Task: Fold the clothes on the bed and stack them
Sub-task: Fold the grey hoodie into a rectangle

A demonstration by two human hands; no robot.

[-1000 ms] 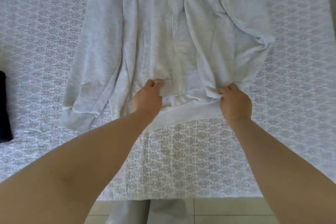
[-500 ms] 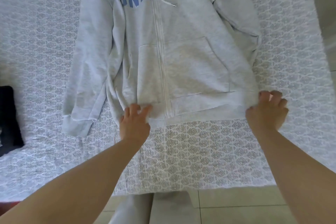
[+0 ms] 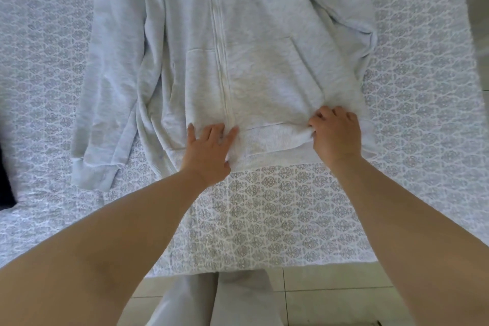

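Left hand (image 3: 209, 151) grip spread flat on hoodie (image 3: 254, 66) hem, right hand (image 3: 336, 135) grip pinching bunched hem

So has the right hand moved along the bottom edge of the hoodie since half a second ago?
Yes. The right hand has slid left along the hem, from the hoodie's right corner toward the zip, and now bunches the hem.

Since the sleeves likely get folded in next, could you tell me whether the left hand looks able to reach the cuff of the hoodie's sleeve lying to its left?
Probably yes: the left hand lies flat on the light grey zip-up hoodie's hem, and the sleeve cuff rests uncovered on the patterned bedspread, nothing between them.
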